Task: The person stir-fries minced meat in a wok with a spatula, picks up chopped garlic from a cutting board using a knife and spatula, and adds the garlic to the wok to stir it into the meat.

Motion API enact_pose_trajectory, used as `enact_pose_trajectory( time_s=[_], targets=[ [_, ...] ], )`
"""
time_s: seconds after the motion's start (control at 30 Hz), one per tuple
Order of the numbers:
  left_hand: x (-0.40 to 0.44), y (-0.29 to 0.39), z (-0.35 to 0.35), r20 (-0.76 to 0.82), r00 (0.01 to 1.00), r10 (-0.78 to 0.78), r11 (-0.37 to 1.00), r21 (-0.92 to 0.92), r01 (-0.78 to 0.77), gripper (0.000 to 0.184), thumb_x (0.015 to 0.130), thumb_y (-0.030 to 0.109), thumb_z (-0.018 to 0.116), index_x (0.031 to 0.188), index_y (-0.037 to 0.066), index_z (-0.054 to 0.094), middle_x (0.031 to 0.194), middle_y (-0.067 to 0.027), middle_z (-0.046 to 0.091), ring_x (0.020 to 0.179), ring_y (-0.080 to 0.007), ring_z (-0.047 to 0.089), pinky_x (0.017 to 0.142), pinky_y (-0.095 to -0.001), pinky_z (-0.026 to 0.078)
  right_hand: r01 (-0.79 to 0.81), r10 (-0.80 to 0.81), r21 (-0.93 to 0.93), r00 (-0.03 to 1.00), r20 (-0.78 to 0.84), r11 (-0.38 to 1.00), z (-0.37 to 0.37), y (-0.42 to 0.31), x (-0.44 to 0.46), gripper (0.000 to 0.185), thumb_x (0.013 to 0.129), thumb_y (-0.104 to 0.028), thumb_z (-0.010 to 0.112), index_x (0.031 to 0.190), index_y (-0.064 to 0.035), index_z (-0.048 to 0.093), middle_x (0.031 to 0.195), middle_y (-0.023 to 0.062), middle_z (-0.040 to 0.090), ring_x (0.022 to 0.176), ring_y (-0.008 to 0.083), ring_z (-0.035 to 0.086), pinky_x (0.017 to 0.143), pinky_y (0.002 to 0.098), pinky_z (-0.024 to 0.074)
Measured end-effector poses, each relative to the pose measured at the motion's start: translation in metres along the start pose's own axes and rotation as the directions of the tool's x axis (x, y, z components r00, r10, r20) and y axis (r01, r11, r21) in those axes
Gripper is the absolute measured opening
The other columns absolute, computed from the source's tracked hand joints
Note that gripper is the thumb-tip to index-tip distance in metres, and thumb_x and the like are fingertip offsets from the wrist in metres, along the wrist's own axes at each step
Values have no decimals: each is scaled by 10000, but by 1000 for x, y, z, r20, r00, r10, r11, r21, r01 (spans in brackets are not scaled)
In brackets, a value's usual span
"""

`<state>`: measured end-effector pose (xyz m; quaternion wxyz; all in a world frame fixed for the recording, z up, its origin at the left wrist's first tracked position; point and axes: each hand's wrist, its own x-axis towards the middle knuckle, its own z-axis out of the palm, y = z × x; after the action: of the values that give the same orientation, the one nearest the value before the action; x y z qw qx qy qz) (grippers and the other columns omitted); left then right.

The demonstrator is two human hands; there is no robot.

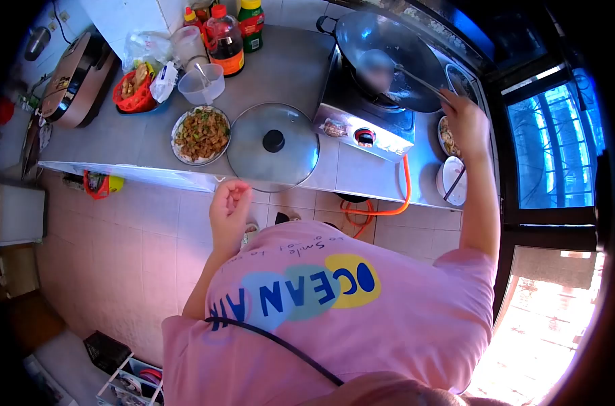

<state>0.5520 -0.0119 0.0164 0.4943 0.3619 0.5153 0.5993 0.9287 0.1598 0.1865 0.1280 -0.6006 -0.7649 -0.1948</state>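
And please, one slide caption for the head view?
Right hand holds a long-handled utensil in a wok; loosely curled left hand near glass lid.

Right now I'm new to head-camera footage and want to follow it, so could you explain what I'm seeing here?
There is no machine here: a person works with two bare hands. The single picture comes from a camera on their head, looking forward and down, so their pink shirt fills the lower part.

The right hand grips the handle of a utensil reaching into a wok on a stove. The left hand, fingers curled, is in front of the counter, near a glass lid; I see nothing held in it.

Beside the lid is a plate of food. Farther back are bottles and a red basket.
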Motion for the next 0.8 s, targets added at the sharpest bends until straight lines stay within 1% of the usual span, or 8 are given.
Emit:
enact_pose_trajectory(
  time_s=[0.1,0.2,0.23,0.37,0.53,0.57,0.7,0.8],
  targets=[
    [5,-1,2,-4,1000,-6,1000,-8,6,104,850,19,574,947,15,536,851,-4,541,786,-56,502,699,-179,400,10,-11,13,995,100,1000,-23,4,-22,266,812,-182,589,1073,-187,641,829,111,650,755,292,632,657,383,497],
    [9,4,15,50,998,-36,999,14,35,102,850,22,576,943,15,533,855,-1,542,789,-54,503,696,-179,399,-37,77,-202,978,193,979,5,-12,-7,289,834,-215,560,1116,-183,615,848,128,650,774,298,631,678,399,496],
    [9,6,20,68,996,-59,998,12,58,101,851,24,576,940,15,531,857,1,543,791,-52,505,695,-178,398,-23,33,-118,996,77,993,28,-2,0,270,835,-220,559,1092,-179,628,867,143,646,792,304,627,687,404,493],
    [12,2,22,159,987,11,1000,-25,-7,115,862,46,569,970,25,538,912,-33,571,841,-97,551,765,-221,435,-141,140,19,989,44,990,-21,9,-6,257,819,-227,586,1056,-152,655,872,147,649,787,305,629,691,377,492],
    [7,-7,12,77,994,-81,996,32,78,119,861,55,575,971,31,538,915,-29,571,829,-95,550,741,-219,431,-202,166,125,954,250,971,-66,18,-31,243,806,-205,605,1036,-159,671,918,116,656,838,277,633,731,354,490],
    [6,-7,15,82,993,-84,996,35,82,119,861,55,575,971,31,538,915,-29,571,829,-95,550,741,-219,431,-205,194,14,942,274,979,-58,2,-24,246,816,-202,590,1047,-167,667,923,107,657,844,274,632,733,352,490],
    [6,5,30,122,991,-61,998,-16,63,111,861,37,571,963,22,530,882,-18,562,805,-75,532,720,-199,416,-167,178,-83,973,150,982,7,-9,4,257,822,-240,570,1053,-162,652,925,126,650,862,308,617,746,390,486],
    [9,9,28,110,993,-32,999,-25,34,100,861,19,565,952,14,525,851,-5,550,785,-55,511,709,-180,404,-224,218,54,971,101,973,-1,2,5,277,814,-250,574,1059,-148,652,915,154,648,849,317,624,735,383,488]
  ],
)
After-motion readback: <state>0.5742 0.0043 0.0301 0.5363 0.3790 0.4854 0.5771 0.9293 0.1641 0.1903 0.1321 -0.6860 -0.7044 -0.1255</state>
